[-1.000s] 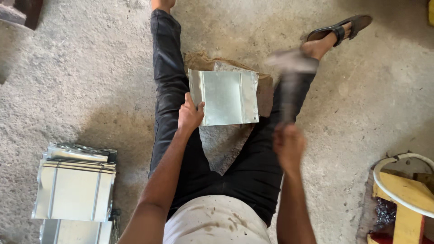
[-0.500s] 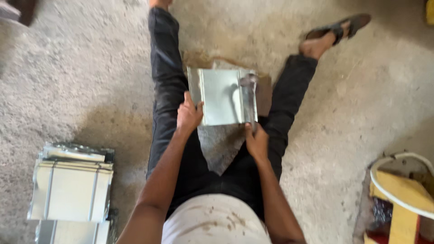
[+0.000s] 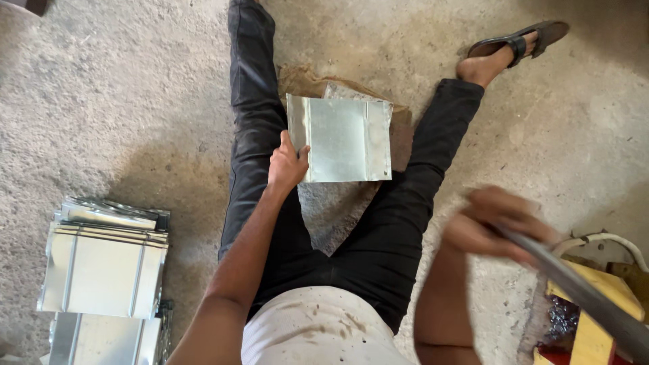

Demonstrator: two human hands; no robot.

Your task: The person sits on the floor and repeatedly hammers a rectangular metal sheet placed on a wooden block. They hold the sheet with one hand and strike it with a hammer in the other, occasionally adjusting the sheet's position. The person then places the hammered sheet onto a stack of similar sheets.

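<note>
I sit on a concrete floor with my legs spread. Between them lies a shiny folded sheet-metal piece on a scrap of brown cardboard. My left hand presses on the sheet's near left corner. My right hand, blurred by motion, is raised to the right of my leg, well away from the sheet. It grips a long grey metal bar that runs down to the lower right edge of the view.
A stack of folded sheet-metal pieces sits on the floor at my left. A yellow wooden stool with a white cable stands at the lower right. My sandalled right foot rests at the upper right.
My right hand has swung from the sheet's right edge out to the right and upward with the bar. My left hand stays on the sheet's corner.
</note>
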